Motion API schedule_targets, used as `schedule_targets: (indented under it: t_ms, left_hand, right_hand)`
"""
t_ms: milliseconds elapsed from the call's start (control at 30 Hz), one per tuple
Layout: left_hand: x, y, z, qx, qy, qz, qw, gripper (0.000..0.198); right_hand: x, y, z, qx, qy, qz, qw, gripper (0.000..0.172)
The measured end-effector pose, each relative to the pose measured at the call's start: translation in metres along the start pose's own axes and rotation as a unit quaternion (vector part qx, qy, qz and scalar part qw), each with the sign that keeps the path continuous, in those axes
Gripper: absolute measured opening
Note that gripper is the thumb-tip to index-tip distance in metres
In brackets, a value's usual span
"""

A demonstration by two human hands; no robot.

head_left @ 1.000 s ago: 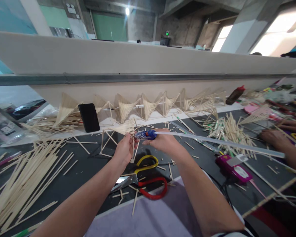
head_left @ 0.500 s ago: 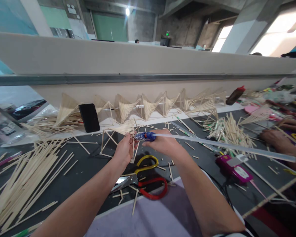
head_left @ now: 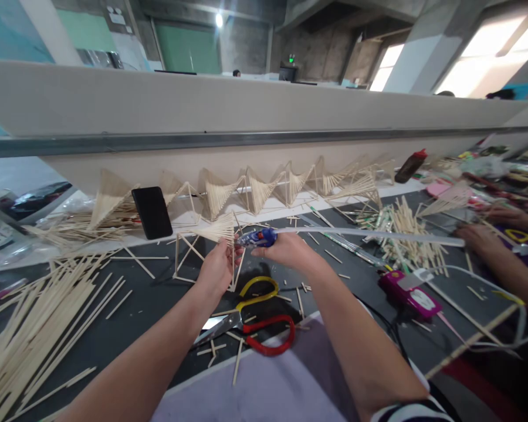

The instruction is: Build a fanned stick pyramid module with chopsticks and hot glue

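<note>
My left hand [head_left: 217,265] pinches the right side of a small wooden stick frame [head_left: 185,258], whose top carries a fan of thin sticks. In my right hand [head_left: 286,251] is a blue hot glue gun [head_left: 259,237], its tip close to the left fingers at the frame's upright. A long translucent glue stick [head_left: 356,232] runs out of its back to the right. Exactly where the tip touches is hidden by my fingers. Scissors with one yellow and one red handle [head_left: 270,337] lie on the dark table just below the hands.
Loose sticks [head_left: 48,334] cover the left. A black phone [head_left: 152,212] leans near a row of twisted stick models [head_left: 259,190] along the partition. To the right lie a stick pile [head_left: 413,234], a magenta device [head_left: 409,296] and another person's hand [head_left: 479,241].
The glue gun's long glue stick has swung to a more level angle. Both hands keep their hold, and the whole view has shifted slightly.
</note>
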State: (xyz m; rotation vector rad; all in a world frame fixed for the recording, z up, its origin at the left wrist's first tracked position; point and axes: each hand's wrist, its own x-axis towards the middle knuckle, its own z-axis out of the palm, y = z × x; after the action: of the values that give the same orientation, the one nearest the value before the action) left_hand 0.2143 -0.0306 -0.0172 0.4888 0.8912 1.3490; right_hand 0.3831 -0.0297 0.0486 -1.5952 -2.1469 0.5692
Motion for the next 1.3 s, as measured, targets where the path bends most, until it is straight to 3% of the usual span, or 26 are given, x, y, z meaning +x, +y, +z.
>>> schedule_targets:
  t_ms: [200, 433, 733, 1033, 1300]
  left_hand:
    - [-0.002, 0.002, 0.004, 0.01, 0.001, -0.001, 1.0, 0.028]
    - [-0.003, 0.002, 0.005, 0.011, -0.005, 0.004, 1.0, 0.026]
    - [-0.001, 0.0, 0.003, 0.016, -0.014, 0.006, 1.0, 0.025]
    - [0.0, -0.001, 0.004, 0.02, -0.017, 0.01, 1.0, 0.026]
    - [-0.002, 0.0, 0.004, 0.015, -0.002, 0.008, 1.0, 0.023]
  right_hand:
    - [0.006, 0.01, 0.001, 0.079, -0.01, 0.071, 0.994, 0.039]
    - [0.008, 0.013, 0.002, 0.133, 0.004, 0.039, 0.99, 0.03]
    - [0.011, 0.018, 0.006, 0.198, -0.056, 0.07, 0.976, 0.03]
    - [0.012, 0.021, 0.01, 0.275, -0.06, 0.058, 0.958, 0.025]
    - [0.017, 0.033, 0.013, 0.262, -0.025, 0.06, 0.963, 0.032]
